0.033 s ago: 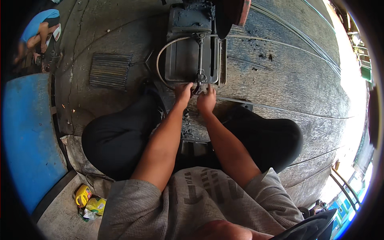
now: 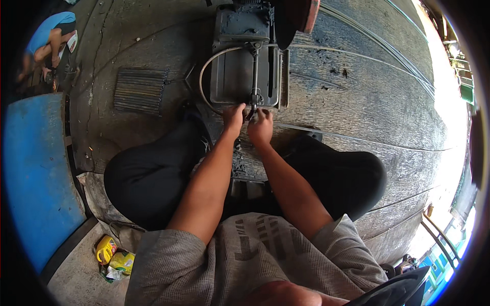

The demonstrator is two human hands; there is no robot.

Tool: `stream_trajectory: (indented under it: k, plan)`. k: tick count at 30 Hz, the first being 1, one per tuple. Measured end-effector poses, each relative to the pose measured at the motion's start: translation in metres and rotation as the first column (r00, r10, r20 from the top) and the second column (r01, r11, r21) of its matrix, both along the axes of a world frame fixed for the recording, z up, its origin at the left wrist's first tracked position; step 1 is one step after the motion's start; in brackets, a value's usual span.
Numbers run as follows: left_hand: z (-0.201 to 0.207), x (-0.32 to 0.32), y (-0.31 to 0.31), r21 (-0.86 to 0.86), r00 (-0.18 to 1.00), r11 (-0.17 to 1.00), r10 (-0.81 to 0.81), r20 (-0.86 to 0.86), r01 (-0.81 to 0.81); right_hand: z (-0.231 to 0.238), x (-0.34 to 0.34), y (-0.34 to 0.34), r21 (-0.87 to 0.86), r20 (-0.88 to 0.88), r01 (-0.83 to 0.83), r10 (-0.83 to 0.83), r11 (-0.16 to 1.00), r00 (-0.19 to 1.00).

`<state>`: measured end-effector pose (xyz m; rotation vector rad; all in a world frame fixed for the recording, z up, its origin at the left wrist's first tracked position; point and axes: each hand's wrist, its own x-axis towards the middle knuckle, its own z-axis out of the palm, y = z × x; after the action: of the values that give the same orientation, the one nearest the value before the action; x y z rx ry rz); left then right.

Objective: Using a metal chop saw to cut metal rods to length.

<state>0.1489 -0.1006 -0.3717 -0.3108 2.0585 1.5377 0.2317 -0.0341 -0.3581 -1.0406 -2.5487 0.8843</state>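
Handle (image 2: 251, 113) between hands (image 2: 234, 120) (image 2: 261, 130); yellow packet (image 2: 106, 249), contents hidden.

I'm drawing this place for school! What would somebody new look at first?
Probably the big blue panel along the left edge. Next might come the dark metal machine at top centre, with the person's left hand and right hand close together at its near end. A co-worker in a blue top bends over at the upper left.
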Motion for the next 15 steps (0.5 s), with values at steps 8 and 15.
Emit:
stream_trajectory:
  k: [8, 15]
  plan:
    - [0.003, -0.013, 0.008, -0.266, 0.998, 0.964, -0.020, -0.062, 0.003, 0.010, -0.010, -0.014, -0.480, -0.090, 0.174, -0.246, 0.860, 0.965]
    - [-0.039, 0.005, -0.008, 0.204, 0.688, 0.946, 0.026, 0.725, -0.251, 0.020, -0.024, -0.006, -0.438, 0.118, 0.307, -0.285, 0.845, 0.951]
